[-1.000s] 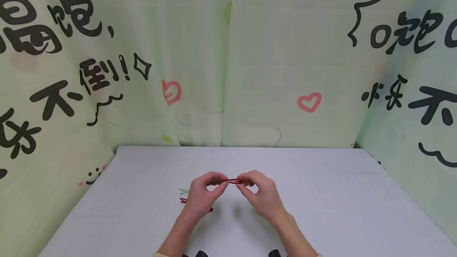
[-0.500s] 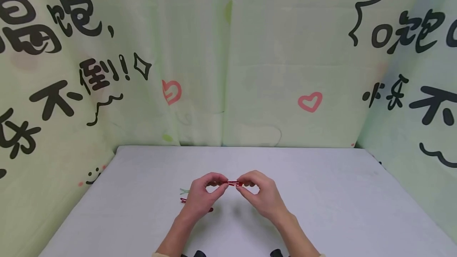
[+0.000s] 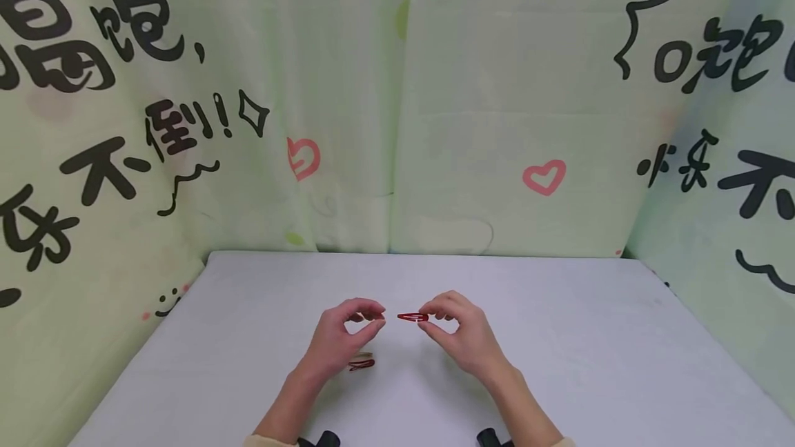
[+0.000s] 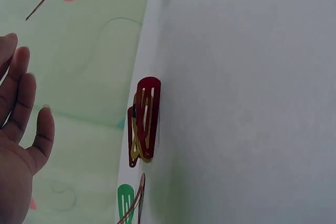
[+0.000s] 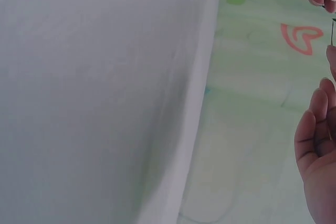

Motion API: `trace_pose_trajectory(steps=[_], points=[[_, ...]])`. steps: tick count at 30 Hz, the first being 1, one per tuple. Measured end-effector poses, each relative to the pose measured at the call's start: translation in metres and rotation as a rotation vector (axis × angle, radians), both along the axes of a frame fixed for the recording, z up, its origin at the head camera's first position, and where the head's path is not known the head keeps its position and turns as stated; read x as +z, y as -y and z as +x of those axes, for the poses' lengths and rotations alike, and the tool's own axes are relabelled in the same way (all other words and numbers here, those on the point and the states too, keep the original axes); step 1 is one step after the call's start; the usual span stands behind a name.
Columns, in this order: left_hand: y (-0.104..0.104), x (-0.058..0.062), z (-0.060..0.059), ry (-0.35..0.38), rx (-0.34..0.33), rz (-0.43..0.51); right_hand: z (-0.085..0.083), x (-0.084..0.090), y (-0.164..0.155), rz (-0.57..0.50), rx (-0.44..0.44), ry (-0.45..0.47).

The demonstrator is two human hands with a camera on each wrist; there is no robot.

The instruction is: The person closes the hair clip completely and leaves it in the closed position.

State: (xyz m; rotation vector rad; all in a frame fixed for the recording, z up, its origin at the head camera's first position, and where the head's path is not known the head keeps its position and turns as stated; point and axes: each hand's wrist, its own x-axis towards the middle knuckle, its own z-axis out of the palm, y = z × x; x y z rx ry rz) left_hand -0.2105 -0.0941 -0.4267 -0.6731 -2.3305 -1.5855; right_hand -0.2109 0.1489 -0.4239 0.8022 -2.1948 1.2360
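A red snap hair clip is pinched between thumb and fingers of my right hand, its free end pointing left. In the left wrist view this hair clip shows edge-on as a thin strip. My left hand hovers just left of it, fingers bent loosely and a gap between it and the clip. On the table below that hand lies a small pile of red and yellow hair clips. A green hair clip lies near the pile, with a thin red clip partly across it.
The white table runs back to a pale green curtain with black lettering and red hearts. Black devices sit at both wrists.
My left hand has released the red hair clip and drawn left, uncovering more of the pile. The right hand keeps the clip, which looks flatter than before, and has shifted slightly right.
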Motion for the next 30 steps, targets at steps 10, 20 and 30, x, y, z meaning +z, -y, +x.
trace_pose_trajectory(steps=[10,20,30], points=[[0.024,-0.003,-0.001,0.096,0.019,-0.025,-0.006,-0.004,-0.011,0.018,-0.035,0.057],[0.055,-0.005,-0.008,0.063,0.029,-0.129,-0.01,-0.004,-0.022,0.029,-0.068,0.091],[0.079,-0.007,-0.011,0.091,0.044,-0.253,-0.014,-0.006,-0.031,0.048,-0.123,0.163]])
